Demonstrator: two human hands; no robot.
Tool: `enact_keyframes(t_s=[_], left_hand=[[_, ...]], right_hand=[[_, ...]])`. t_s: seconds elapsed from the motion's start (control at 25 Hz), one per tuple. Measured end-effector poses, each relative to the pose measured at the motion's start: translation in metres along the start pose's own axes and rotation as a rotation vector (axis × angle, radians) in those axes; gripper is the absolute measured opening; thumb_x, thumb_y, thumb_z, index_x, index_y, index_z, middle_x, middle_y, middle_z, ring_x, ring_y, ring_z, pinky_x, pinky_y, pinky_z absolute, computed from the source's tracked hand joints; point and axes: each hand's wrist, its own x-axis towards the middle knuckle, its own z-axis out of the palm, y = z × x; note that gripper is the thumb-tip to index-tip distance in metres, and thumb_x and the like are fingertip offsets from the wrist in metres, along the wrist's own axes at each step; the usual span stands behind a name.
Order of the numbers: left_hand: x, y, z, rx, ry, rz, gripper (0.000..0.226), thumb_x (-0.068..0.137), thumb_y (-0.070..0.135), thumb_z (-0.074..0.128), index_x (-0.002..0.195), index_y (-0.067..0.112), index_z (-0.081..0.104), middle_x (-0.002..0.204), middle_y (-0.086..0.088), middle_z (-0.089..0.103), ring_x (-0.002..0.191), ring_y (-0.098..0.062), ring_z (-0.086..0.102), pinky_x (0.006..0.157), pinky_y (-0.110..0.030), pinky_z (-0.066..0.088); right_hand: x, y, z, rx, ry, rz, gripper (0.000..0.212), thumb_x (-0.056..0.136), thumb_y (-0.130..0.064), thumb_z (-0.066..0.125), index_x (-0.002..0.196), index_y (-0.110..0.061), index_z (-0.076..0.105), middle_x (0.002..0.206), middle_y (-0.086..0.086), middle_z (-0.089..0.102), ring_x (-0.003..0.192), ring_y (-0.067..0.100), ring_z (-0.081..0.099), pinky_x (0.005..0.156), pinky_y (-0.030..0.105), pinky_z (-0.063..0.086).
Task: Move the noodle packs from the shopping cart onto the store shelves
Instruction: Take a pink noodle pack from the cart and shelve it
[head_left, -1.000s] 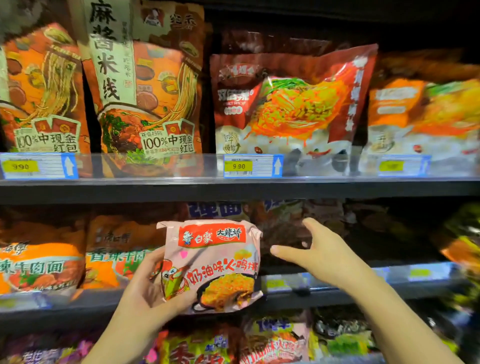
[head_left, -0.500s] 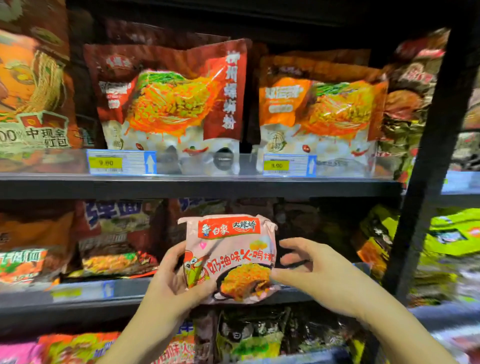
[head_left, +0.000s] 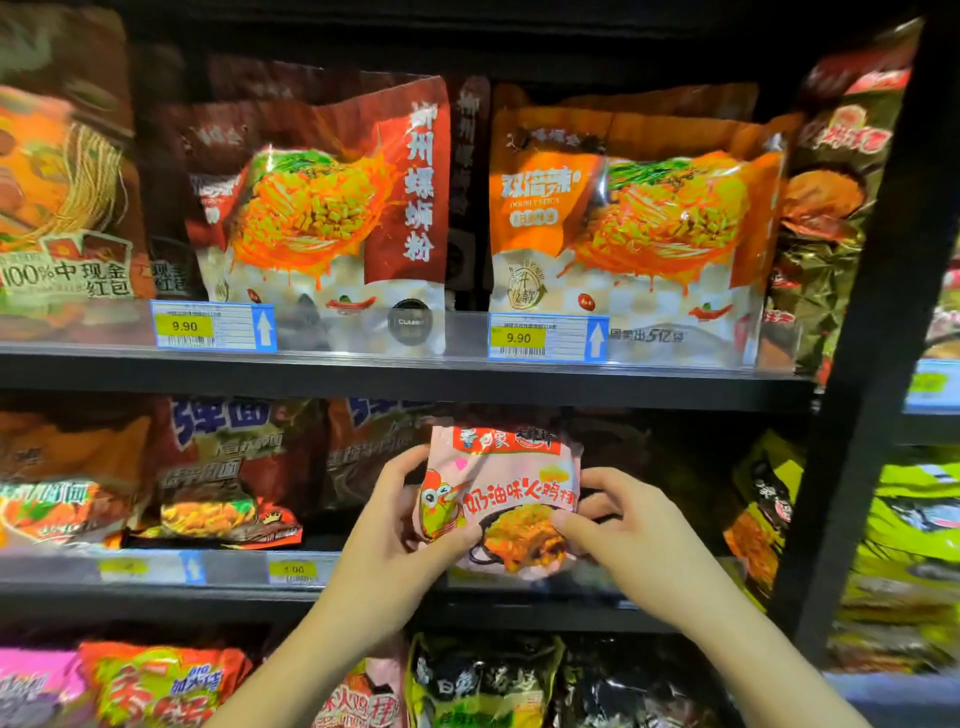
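A pink noodle pack (head_left: 501, 483) with a red top band and a bowl picture is held upright in front of a dark gap on the middle shelf (head_left: 363, 587). My left hand (head_left: 400, 535) grips its left edge, thumb across the front. My right hand (head_left: 628, 525) pinches its right lower edge, thumb on the front. The pack's lower part sits at the shelf's front lip. The shopping cart is out of view.
Red and orange noodle bags (head_left: 322, 218) fill the upper shelf (head_left: 405, 374) behind price tags. Dark red packs (head_left: 223, 478) stand left of the gap. A black upright post (head_left: 872, 332) divides off yellow-green packs (head_left: 914, 525) at right. More packs fill the bottom shelf (head_left: 483, 680).
The view has shifted right along the shelves. The pink pack moved right and deeper toward the dark gap, and my right hand, open a second ago, has closed on its right edge.
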Motion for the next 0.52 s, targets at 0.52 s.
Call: enact_keyframes(t_s=[0.52], left_hand=[[0.138, -0.023, -0.006, 0.856, 0.033, -0.099, 0.053, 0.092, 0.045, 0.065, 0.140, 0.026, 0.052, 0.144, -0.004, 0.055, 0.130, -0.030, 0.053, 0.108, -0.040, 0.043]], right_hand=[[0.127, 0.012, 0.029, -0.268, 0.130, 0.120, 0.040, 0.096, -0.034, 0.066, 0.132, -0.018, 0.061, 0.135, 0.007, 0.066, 0.123, 0.030, 0.062, 0.106, 0.036, 0.047]])
